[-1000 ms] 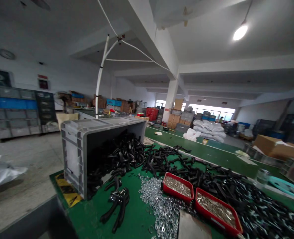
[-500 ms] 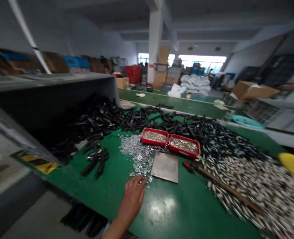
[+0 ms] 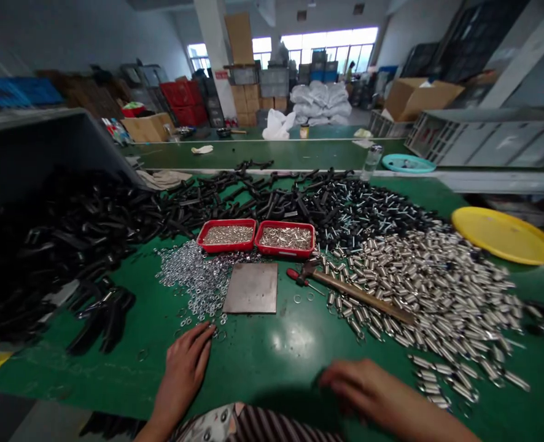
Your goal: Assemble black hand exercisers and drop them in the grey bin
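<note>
My left hand (image 3: 184, 362) rests on the green table, its fingers stretched out and lying low. Its fingertips are at the near edge of a spread of small metal washers (image 3: 193, 270), beside a few loose rings. Over the front of the table is my right hand (image 3: 361, 387), smeared by motion with the fingers bent. A dark spot shows at its fingertips, too blurred to name. Between and beyond the hands lies a square metal plate (image 3: 252, 288). Behind it stand two red trays of small metal parts, the left tray (image 3: 226, 248) and the right tray (image 3: 285, 250).
A hammer (image 3: 364, 294) and a red-handled screwdriver (image 3: 294, 274) lie beside a heap of metal springs (image 3: 419, 282). Black parts (image 3: 110, 215) pile up at left and back. Black clamp-like pieces (image 3: 108, 313) lie at left. A yellow lid (image 3: 505, 235) is at right.
The view has turned right and down. My right hand has come into view at the front. My left hand stays by the near washers.
</note>
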The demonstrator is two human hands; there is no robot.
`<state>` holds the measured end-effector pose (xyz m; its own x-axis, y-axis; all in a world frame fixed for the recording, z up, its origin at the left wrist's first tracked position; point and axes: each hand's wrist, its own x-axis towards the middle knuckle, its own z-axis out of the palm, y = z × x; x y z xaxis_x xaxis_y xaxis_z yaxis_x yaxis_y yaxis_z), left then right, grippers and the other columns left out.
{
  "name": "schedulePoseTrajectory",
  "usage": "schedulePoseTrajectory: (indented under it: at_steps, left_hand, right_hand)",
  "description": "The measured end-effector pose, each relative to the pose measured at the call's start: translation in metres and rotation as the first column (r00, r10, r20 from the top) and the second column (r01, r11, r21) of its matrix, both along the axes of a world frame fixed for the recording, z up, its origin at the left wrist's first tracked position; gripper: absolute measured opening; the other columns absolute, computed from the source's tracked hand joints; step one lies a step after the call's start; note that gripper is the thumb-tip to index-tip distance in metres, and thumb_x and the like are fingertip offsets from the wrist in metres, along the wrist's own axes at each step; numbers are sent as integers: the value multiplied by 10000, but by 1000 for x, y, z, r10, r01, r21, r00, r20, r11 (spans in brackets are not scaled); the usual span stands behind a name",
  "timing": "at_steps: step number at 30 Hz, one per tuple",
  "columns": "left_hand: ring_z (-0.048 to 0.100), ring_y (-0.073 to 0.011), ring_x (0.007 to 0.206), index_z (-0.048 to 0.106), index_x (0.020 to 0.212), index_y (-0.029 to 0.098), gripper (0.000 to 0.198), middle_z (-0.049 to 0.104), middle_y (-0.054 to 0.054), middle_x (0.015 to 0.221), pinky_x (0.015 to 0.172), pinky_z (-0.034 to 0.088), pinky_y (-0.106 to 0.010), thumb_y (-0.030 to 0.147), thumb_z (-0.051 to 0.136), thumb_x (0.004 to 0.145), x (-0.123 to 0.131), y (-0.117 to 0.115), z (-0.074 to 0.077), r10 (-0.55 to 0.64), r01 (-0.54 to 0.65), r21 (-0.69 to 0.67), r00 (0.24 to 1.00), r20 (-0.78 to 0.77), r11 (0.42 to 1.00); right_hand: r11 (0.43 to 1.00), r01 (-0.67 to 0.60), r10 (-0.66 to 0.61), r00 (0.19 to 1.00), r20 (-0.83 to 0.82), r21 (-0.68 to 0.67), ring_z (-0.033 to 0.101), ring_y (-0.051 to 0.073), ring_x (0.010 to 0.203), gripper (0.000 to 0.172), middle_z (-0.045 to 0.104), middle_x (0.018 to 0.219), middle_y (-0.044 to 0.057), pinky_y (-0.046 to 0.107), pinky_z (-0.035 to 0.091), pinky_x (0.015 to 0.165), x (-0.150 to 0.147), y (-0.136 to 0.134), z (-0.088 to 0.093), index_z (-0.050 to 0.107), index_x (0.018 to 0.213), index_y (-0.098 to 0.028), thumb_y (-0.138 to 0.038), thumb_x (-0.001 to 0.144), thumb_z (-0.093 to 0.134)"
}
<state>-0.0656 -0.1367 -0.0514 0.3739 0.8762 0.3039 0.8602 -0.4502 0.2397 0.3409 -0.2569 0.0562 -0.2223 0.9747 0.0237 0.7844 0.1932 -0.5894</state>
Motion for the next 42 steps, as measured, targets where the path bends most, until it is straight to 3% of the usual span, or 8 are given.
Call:
schedulePoseTrajectory:
  at_steps: [4,9,14,17,22,27,38,42]
  left_hand:
    - [510,-261,1244,592,1276,247,328,581,-80,1342,1033,396,-452,352,447,1001,2,-2,4,39,-37,-35,998,41,999]
    - [516,-238,1177,635,1122,221,239,612,-73,1234,1017,387,-435,300,439,1009,15,13,18,143,-134,-88,983,115,987]
    - [519,-236,1072,635,1015,217,149,628,-59,1089,982,390,-425,249,493,980,23,43,21,184,-171,-81,962,201,982]
    - [510,-244,1058,644,1005,219,139,617,-61,1063,970,390,-431,226,513,960,23,51,19,175,-158,-91,956,235,983]
    - [489,-242,1146,657,1084,238,303,601,-53,1183,993,373,-436,81,489,885,19,55,25,127,-83,-144,934,333,986]
    - [475,-238,1164,666,1152,272,362,600,-51,1198,998,346,-423,79,484,905,8,45,42,-15,49,-102,950,313,994]
    - [525,-202,867,665,945,195,186,647,-38,911,825,359,-352,259,497,994,1,33,34,-163,171,-196,985,58,966]
    - [542,-205,902,641,1133,198,243,658,-62,992,829,374,-343,136,478,965,-7,30,22,-252,253,-74,967,24,965]
  right_hand:
    - [989,24,-67,949,308,143,591,250,1069,423,643,1211,125,413,493,959,27,81,-24,615,1265,-192,-52,968,348]
    - [973,-69,-49,872,486,221,577,302,921,270,670,950,139,448,488,861,29,117,-56,694,970,-180,-216,978,426]
    - [944,155,-188,978,89,290,614,308,983,371,697,1036,120,456,486,891,17,123,-60,659,1060,-205,-492,969,443]
    - [920,374,-334,904,-268,117,649,289,983,414,699,1109,112,429,497,888,-20,121,-50,623,1127,-206,-545,947,468]
    - [964,110,-250,687,-682,-242,635,190,693,378,728,904,74,310,508,637,-123,127,-55,558,1128,-208,-531,934,533]
    - [946,-72,-210,604,-769,-315,517,101,498,347,722,841,44,227,399,469,-183,147,-75,553,1054,-207,-535,940,541]
    - [920,-92,-293,489,-822,-382,449,52,413,328,720,867,32,177,307,364,-179,152,-82,539,1079,-202,-510,970,511]
    - [920,-73,-311,460,-832,-385,447,54,403,335,720,841,24,170,298,354,-180,153,-84,523,1090,-207,-514,958,529]
